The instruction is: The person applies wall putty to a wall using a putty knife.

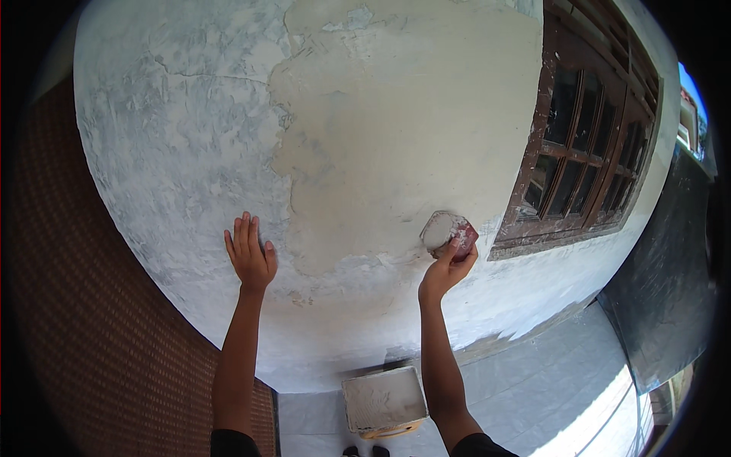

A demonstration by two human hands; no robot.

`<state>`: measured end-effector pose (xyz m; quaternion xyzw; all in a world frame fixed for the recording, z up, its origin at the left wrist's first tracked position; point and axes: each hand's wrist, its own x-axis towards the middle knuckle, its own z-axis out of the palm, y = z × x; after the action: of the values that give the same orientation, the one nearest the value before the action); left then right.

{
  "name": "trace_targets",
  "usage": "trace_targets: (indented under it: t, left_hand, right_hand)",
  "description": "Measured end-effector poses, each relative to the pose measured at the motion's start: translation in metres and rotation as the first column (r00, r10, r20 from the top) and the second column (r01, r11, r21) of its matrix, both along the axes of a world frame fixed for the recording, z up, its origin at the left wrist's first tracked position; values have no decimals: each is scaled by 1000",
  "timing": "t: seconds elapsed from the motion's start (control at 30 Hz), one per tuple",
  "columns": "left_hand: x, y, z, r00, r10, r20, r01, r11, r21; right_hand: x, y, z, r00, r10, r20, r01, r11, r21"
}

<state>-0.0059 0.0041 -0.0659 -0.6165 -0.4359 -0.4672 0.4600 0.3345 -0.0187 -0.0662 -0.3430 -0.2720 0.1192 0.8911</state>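
Note:
My left hand [252,253] rests on the whitish, patchy part of the wall [183,145], its fingers stretched out and nothing in it. My right hand [449,268] grips a flat red putty scraper [465,238] by its near edge, thumb on the face toward me. Pale putty [439,231] covers much of the scraper's left side. The scraper is up against the wall, left of and below the window. Between both hands lies a smooth beige patch of filler [358,167] with a ragged left border.
On the floor by the wall's foot stands a rectangular tub [384,400] of pale putty, with my feet just below it. A brown wooden window [582,145] is set in the wall at right. Woven brown matting [99,305] hangs left; a dark sheet [659,266] hangs right. Grey sheeting [533,373] covers the floor.

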Motion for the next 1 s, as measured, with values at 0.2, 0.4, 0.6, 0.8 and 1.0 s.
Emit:
trace_targets:
  t: [0.2,0.4,0.6,0.8,1.0]
  left_hand:
    - [3,-1,3,1000,-16,17,16,1000,-3]
    - [1,1,-1,999,-30,40,30,1000,-2]
    - [1,0,0,998,-36,47,37,999,-9]
    - [2,-1,0,998,-40,49,41,999,-12]
    - [1,-2,0,998,-33,53,33,999,-13]
  right_hand:
    - [-8,2,-18,720,-91,688,70,996,58]
    - [11,-1,-6,993,59,106,-76,982,170]
    - [19,9,-5,811,-158,563,158,986,48]
    - [20,1,-7,866,-10,501,-66,989,134]
    - [31,10,4,954,-93,285,88,996,30]
